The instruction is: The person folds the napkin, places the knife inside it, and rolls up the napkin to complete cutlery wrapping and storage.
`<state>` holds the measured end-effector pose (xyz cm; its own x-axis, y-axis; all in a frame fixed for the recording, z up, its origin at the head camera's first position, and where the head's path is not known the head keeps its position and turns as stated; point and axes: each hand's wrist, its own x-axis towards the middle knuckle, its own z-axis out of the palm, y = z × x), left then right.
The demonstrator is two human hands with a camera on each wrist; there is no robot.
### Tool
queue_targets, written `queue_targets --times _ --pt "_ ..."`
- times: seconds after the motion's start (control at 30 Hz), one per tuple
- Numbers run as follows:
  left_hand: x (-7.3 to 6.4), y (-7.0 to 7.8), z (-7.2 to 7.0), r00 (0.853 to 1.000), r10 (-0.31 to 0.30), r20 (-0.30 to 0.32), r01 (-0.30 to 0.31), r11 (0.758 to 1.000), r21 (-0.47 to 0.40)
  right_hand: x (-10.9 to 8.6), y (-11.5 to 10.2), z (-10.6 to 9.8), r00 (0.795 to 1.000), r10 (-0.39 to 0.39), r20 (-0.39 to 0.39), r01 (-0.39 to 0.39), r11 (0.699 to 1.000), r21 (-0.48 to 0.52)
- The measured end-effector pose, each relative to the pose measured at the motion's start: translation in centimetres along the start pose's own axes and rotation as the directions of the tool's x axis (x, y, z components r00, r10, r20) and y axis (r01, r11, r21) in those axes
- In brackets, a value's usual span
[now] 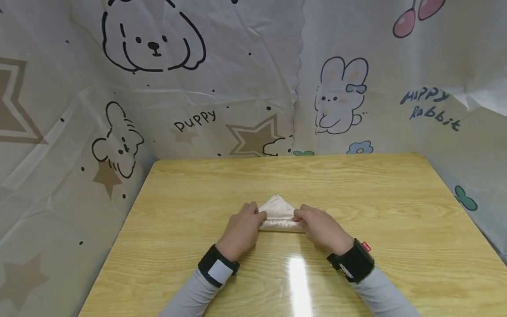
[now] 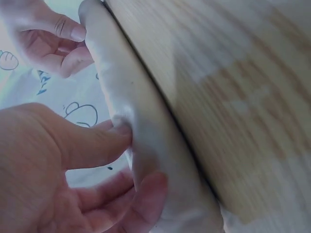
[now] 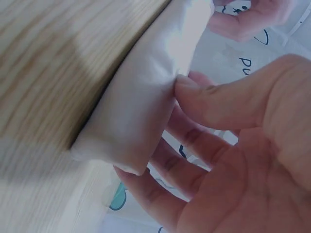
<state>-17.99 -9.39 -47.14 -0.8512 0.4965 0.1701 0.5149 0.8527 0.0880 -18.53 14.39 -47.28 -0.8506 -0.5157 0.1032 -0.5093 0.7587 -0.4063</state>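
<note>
A cream, satiny cloth [image 1: 279, 208] lies on the wooden table, its near part rolled into a thick band and its far part a flat triangle pointing away. At the band's left end, my left hand [image 1: 242, 229] pinches the cloth between thumb and curled fingers. My right hand [image 1: 322, 229] grips the right end likewise. Seen from the left wrist, the rolled band [image 2: 146, 107] runs along the tabletop with the left thumb [image 2: 104, 141] pressed on it. In the right wrist view, the right thumb [image 3: 209, 99] presses the roll [image 3: 131, 107], with fingers along its far side.
The light wood table [image 1: 190, 189] extends around the cloth, with a bright reflection [image 1: 299, 286] near the front. A pale curtain [image 1: 253, 79] printed with cartoon animals and stars hangs behind and beside it. Black straps [image 1: 354, 262] circle both wrists.
</note>
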Motion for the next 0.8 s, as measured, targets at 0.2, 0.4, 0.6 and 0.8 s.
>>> queue_targets --times 0.2,0.4,0.6,0.8 --pt "0.18 -0.05 0.47 0.999 -0.001 -0.049 0.001 1.0 -0.011 0.11 -0.02 0.09 0.997 -0.009 -0.075 0.001 0.994 -0.108" --pt "0.14 0.3 0.45 1.0 -0.013 -0.015 0.013 1.0 -0.01 0.11 -0.11 0.26 0.994 -0.005 -0.105 -0.009 0.991 -0.131" --pt "-0.05 0.3 0.17 1.0 -0.015 0.018 0.016 1.0 -0.024 0.08 -0.31 0.28 0.994 0.012 -0.108 -0.029 0.988 -0.153" --pt "0.08 0.2 0.83 0.999 0.035 -0.034 -0.034 0.998 0.052 -0.04 -0.18 0.11 0.997 0.038 -0.061 -0.049 0.983 -0.179"
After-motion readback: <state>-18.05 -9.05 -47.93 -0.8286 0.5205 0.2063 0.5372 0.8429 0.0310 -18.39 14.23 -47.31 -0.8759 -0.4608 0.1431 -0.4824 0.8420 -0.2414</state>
